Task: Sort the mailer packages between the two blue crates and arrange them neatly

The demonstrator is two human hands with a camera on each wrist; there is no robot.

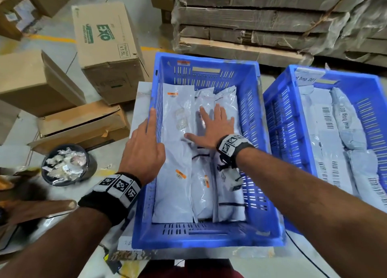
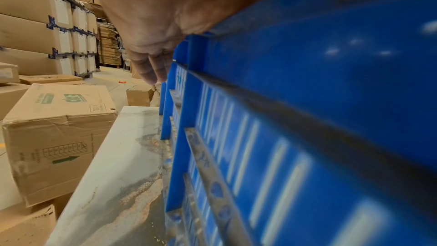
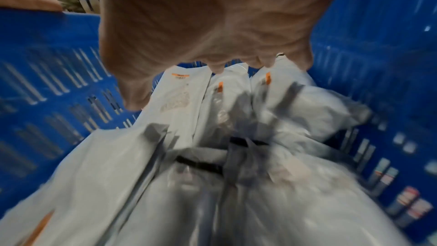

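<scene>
Two blue crates stand side by side on a white table. The near crate (image 1: 209, 238) holds several grey mailer packages (image 1: 176, 185) laid lengthwise in rows, some with orange stickers. My right hand (image 1: 211, 127) lies flat with spread fingers on the middle mailers; in the right wrist view this hand (image 3: 201, 25) hovers over the mailers (image 3: 179, 100). My left hand (image 1: 146, 143) rests on the crate's left rim, index finger straight along it, thumb inside. In the left wrist view the left hand (image 2: 165, 16) sits on the crate (image 2: 307, 63). The right crate (image 1: 278, 118) holds barcoded mailers (image 1: 326, 143).
Cardboard boxes (image 1: 104, 47) crowd the floor left of the table (image 1: 142, 101). A black bin of paper scraps (image 1: 67, 164) stands at the lower left. Stacked flattened cardboard (image 1: 272, 16) rises behind the crates. A cable runs by the table's near right corner.
</scene>
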